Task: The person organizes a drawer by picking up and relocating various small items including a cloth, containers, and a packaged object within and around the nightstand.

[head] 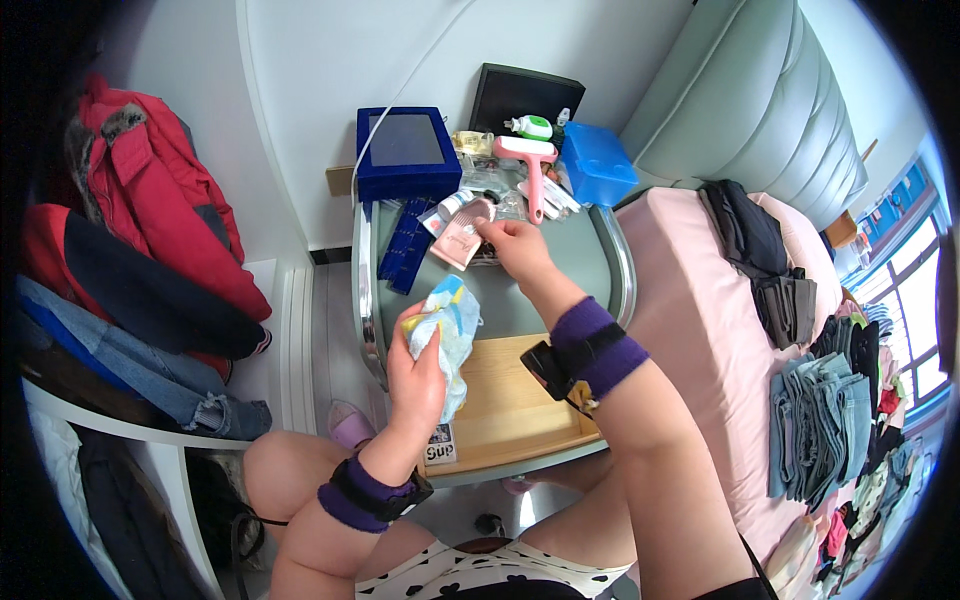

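Observation:
My left hand (417, 367) grips a bunched light-blue cloth (450, 337) with yellow and white patches, above the front left of the nightstand. The fingers of my right hand (517, 247) pinch the right edge of a flat pale-pink item (459, 238). It has comb-like ridges at its far end and bears writing; its exact kind is unclear. Under and behind it lie a small white bottle (454, 204) and a dark-blue strip-shaped object (405, 247). The wooden drawer (525, 397) of the green nightstand (581, 262) is pulled out below my hands.
Behind are a blue box (409, 139), a pink-handled lint roller (534, 180), a translucent blue container (598, 161) and a black panel (525, 97). Folded jeans (817, 427) lie on the pink bed (675, 300) to the right. A red coat (157, 180) rests on the left shelf.

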